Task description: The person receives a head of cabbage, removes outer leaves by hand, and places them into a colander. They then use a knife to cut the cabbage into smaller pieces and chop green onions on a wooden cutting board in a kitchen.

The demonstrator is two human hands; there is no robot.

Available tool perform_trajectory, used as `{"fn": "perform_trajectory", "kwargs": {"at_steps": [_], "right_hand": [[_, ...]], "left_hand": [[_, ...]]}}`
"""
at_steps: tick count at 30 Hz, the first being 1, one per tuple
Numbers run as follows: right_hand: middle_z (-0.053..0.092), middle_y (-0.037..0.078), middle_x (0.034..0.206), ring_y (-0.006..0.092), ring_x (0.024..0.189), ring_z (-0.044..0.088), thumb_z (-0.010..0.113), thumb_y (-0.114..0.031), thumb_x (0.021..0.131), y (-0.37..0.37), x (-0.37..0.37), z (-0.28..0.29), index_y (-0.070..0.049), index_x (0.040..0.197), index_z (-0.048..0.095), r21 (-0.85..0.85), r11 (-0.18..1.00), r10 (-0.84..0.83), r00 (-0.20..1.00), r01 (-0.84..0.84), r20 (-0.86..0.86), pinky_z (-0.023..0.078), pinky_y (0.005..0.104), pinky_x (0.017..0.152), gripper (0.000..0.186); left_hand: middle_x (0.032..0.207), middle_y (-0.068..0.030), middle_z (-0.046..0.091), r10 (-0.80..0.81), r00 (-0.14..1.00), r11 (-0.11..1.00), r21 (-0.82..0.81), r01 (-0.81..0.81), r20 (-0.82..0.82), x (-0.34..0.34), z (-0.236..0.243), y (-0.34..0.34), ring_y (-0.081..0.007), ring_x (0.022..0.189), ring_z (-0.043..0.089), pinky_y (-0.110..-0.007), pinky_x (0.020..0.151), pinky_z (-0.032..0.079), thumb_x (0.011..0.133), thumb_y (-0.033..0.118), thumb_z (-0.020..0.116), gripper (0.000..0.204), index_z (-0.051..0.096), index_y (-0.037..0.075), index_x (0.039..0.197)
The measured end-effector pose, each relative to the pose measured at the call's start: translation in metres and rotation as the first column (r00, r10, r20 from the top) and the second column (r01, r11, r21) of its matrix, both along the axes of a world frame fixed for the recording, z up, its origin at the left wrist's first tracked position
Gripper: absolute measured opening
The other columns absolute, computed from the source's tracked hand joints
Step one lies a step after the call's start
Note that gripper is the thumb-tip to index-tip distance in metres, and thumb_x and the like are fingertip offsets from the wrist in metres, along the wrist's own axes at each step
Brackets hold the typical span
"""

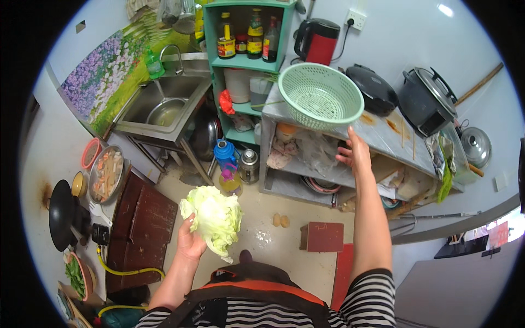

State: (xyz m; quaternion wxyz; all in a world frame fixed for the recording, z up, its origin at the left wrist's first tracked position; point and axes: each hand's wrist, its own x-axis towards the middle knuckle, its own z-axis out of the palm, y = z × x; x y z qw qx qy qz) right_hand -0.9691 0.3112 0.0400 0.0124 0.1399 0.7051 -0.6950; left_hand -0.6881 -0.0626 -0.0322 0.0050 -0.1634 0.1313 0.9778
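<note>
A pale green head of lettuce (213, 220) with crinkled leaves is in my left hand (191, 241), whose fingers wrap round its left side and underside. My right hand (358, 152) reaches forward to the grey counter with its fingers apart and nothing in them. A light green plastic colander (321, 94) rests at the counter's left end, tilted so that its inside shows; nothing is seen in it. One fingertip of my right hand comes up close to the colander's near rim; whether it touches cannot be told.
Along the counter stand a red kettle (317, 41), a black electric pan (372, 90) and a rice cooker (429, 98). A steel sink (164, 112) is at the back left. On the floor are a blue thermos (225, 156) and a low red stool (322, 236). A wok (61, 216) sits far left.
</note>
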Motion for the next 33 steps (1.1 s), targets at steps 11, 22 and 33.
{"fn": "perform_trajectory", "kwargs": {"at_steps": [11, 22, 33], "right_hand": [[0.062, 0.020, 0.091, 0.0256, 0.065, 0.064, 0.052, -0.005, 0.077, -0.054, -0.004, 0.011, 0.014, 0.099, 0.053, -0.102, 0.993, 0.050, 0.998, -0.054, -0.042, 0.057, 0.0291, 0.045, 0.029], [0.064, 0.017, 0.075, 0.0209, 0.049, 0.060, 0.051, -0.001, 0.079, -0.257, 0.102, -0.062, 0.013, 0.092, 0.059, 0.010, 0.666, 0.732, 0.656, -0.746, 0.183, 0.050, 0.0268, 0.038, 0.021], [0.064, 0.017, 0.078, 0.0223, 0.053, 0.062, 0.054, -0.004, 0.079, -0.335, 0.208, -0.089, 0.014, 0.091, 0.059, -0.120, 0.058, 0.942, 0.015, -0.991, 0.334, 0.053, 0.0289, 0.041, 0.022]], "left_hand": [[0.134, -0.0134, 0.049, 0.287, 0.954, 0.955, -0.047, -0.292, -0.089, 0.021, 0.009, -0.079, -0.0300, 0.125, 0.044, -0.047, 0.109, 0.030, 0.081, 0.016, 0.065, 0.061, 0.039, 0.003, 0.135], [0.119, -0.0107, 0.057, 0.601, 0.766, 0.623, -0.468, -0.627, -0.225, 0.003, 0.106, -0.052, -0.0236, 0.110, 0.055, -0.039, 0.098, 0.044, 0.076, 0.004, 0.069, 0.054, 0.046, 0.002, 0.125], [0.114, -0.0181, 0.061, 0.651, 0.742, -0.159, -0.926, 0.342, 0.162, 0.133, 0.046, -0.063, -0.0262, 0.109, 0.057, -0.035, 0.096, 0.043, 0.081, 0.017, 0.069, 0.049, 0.054, 0.008, 0.127]]}}
